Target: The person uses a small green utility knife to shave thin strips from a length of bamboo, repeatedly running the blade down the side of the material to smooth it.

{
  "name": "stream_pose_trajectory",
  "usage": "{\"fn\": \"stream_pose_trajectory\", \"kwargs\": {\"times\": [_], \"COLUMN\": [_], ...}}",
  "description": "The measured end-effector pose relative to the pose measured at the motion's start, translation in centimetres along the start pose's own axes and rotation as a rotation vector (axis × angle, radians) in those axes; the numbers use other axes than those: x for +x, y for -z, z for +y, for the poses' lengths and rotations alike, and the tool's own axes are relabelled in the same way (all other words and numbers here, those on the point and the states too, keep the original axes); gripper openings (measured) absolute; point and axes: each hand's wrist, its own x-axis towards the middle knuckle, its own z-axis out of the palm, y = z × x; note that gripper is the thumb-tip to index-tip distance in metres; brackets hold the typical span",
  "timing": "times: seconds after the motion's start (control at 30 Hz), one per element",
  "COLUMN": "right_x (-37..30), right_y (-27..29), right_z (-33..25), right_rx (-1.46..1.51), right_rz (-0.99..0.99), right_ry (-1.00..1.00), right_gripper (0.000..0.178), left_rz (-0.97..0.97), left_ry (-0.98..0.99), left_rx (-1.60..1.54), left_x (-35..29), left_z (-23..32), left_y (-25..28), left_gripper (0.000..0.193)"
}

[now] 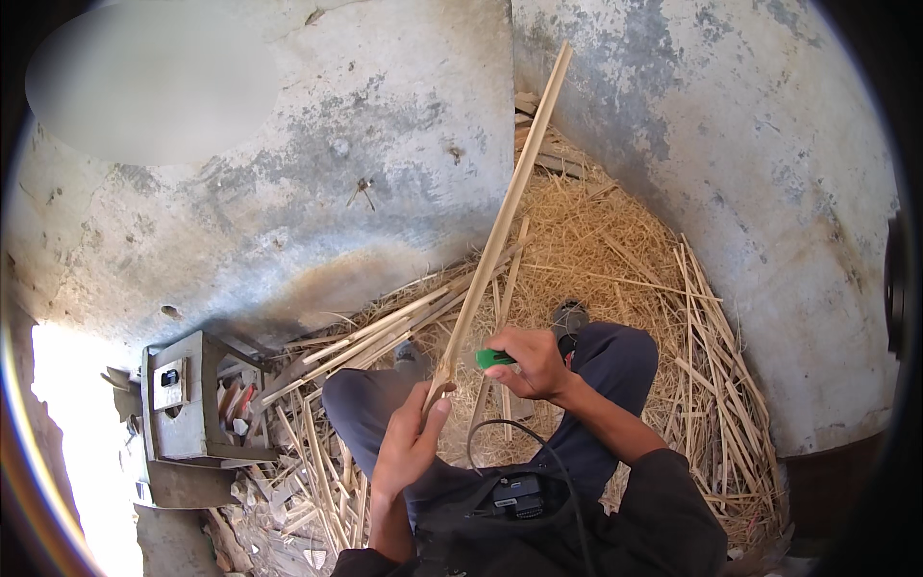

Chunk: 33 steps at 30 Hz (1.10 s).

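Note:
A long, pale strip of split wood or bamboo (500, 226) slants up and away from me toward the corner of the walls. My left hand (409, 450) is closed around its near end, the thumb lying along it. Just to the right of the strip, my right hand (535, 362) grips a tool with a bright green handle (493, 359). The tool's working end does not show clearly, so I cannot tell its kind or whether it touches the strip.
Curly shavings (606, 226) are heaped between my knees and the far corner. Loose strips lie in a bundle (385, 332) at left and a pile (716, 385) at right. A wooden box-like stand (202, 444) holding items is at far left, beside a bright opening. A black cable (567, 471) loops over my lap.

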Motion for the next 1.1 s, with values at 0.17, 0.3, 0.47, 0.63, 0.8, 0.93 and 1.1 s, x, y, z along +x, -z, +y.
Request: {"fn": "stream_pose_trajectory", "kwargs": {"times": [0.17, 0.3, 0.47, 0.63, 0.8, 0.93, 1.1], "right_x": [0.1, 0.2, 0.3, 0.4, 0.7, 0.8, 0.8], "right_y": [-0.3, -0.4, -0.5, -0.2, -0.2, -0.3, -0.4], "right_z": [-0.2, -0.3, -0.4, -0.5, -0.9, -0.8, -1.0], "right_rx": [-0.033, -0.019, 0.001, -0.015, -0.050, -0.079, -0.097], "right_rz": [-0.016, -0.001, 0.028, 0.059, 0.069, 0.099, 0.112], "right_ry": [0.078, 0.079, 0.060, 0.082, 0.101, 0.109, 0.088], "right_gripper": [0.036, 0.040, 0.043, 0.044, 0.044, 0.040, 0.039], "left_rz": [0.036, 0.066, 0.090, 0.112, 0.141, 0.153, 0.151], "left_ry": [0.011, -0.002, 0.000, -0.011, -0.020, -0.016, 0.007], "left_rx": [-0.120, -0.128, -0.171, -0.177, -0.173, -0.171, -0.196], "left_x": [0.0, 0.0, -0.1, -0.3, -0.5, -0.6, -0.6], "left_z": [0.4, 0.1, 0.9, 1.6, 1.4, 1.3, 1.2], "left_y": [-0.4, -0.7, -1.2, -1.7, -1.8, -1.9, -1.9], "left_gripper": [0.033, 0.036, 0.040, 0.043, 0.044, 0.044, 0.043]}}
